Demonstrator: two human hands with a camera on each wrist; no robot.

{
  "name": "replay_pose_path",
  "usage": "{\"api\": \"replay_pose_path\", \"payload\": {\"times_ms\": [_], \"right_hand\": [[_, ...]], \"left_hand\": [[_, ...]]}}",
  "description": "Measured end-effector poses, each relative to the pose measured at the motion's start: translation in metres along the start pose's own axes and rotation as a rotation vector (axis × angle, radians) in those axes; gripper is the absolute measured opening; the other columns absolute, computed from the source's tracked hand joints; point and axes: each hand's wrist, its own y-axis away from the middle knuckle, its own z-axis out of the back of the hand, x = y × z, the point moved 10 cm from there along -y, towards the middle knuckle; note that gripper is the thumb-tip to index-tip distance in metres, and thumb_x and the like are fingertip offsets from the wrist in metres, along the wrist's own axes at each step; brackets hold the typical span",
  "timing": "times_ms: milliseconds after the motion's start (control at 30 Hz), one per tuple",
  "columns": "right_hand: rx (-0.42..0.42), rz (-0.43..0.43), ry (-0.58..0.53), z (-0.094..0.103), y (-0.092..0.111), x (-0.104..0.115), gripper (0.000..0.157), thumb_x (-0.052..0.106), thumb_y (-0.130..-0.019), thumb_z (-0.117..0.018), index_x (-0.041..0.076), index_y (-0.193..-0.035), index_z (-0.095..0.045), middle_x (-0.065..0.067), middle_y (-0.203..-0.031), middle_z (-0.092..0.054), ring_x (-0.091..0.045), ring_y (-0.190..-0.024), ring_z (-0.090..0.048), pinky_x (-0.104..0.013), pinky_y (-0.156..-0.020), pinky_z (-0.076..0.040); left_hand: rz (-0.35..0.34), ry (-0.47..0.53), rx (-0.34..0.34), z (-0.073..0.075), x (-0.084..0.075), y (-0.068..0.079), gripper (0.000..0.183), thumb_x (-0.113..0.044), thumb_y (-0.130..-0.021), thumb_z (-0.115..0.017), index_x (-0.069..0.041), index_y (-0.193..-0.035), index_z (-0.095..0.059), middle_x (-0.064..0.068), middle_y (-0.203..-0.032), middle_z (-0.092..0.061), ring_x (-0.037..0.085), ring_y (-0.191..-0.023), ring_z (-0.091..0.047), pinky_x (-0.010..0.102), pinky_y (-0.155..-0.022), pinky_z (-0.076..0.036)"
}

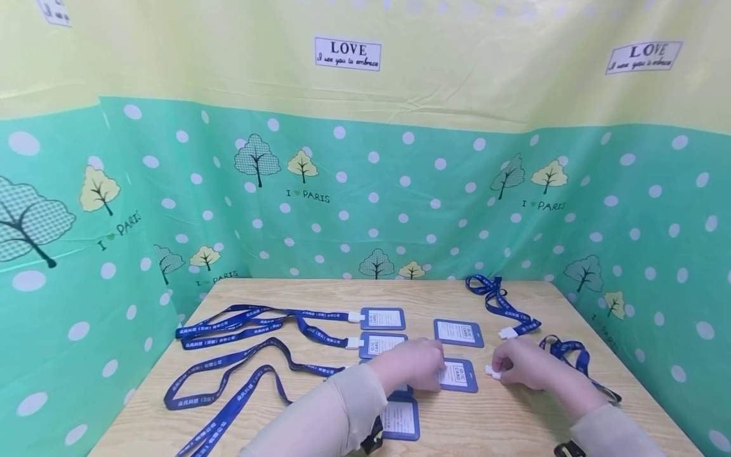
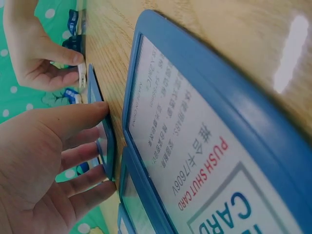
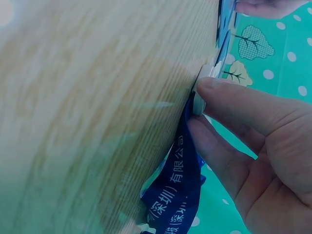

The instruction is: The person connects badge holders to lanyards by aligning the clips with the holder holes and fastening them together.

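Note:
My left hand (image 1: 414, 365) is at the left end of a blue-framed badge holder (image 1: 459, 376) lying flat on the table. In the left wrist view its thumb and curved fingers hold this holder (image 2: 110, 146) at its edges, hiding part of it. Just to the right, my right hand (image 1: 522, 363) pinches the white plastic clip (image 3: 199, 92) of a blue lanyard (image 3: 178, 180) between thumb and fingers. That clip points toward the held holder, with a gap between them. The lanyard's strap trails off to the right behind the hand.
A second loose badge holder (image 1: 459, 332) lies behind the held one. Another lanyard (image 1: 508, 308) sits bunched at the back right. On the left, several badge holders, such as one at the back (image 1: 382, 318), lie in a column with blue lanyards (image 1: 217, 327) spread leftward. Printed cloth (image 1: 388, 190) surrounds the table.

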Motion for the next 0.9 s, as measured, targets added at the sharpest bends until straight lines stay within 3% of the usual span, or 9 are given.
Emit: {"api": "replay_pose_path", "payload": {"times_ms": [367,900], "right_hand": [[0.001,-0.012,0.012,-0.0013,-0.0019,-0.0021,0.022,0.007,-0.08,-0.085,0.022,-0.077,-0.068,0.009,-0.074,-0.06,-0.013,-0.071,-0.054,-0.033,-0.069,-0.048],[0.008,0.028,0.024,-0.0017,-0.0017,-0.0012,0.023,0.007,-0.079,-0.085,0.024,-0.079,-0.07,0.012,-0.078,-0.063,-0.011,-0.072,-0.055,-0.034,-0.072,-0.052]], "left_hand": [[-0.018,-0.032,-0.004,0.0026,-0.0023,0.0027,0.035,-0.042,-0.082,-0.083,-0.03,-0.114,-0.078,-0.011,-0.119,-0.062,0.007,-0.107,-0.059,0.024,-0.095,-0.05],[0.016,-0.003,0.005,0.0057,-0.0017,0.0077,0.033,-0.041,-0.08,-0.084,-0.031,-0.112,-0.079,-0.013,-0.117,-0.062,0.006,-0.104,-0.058,0.023,-0.094,-0.05]]}}
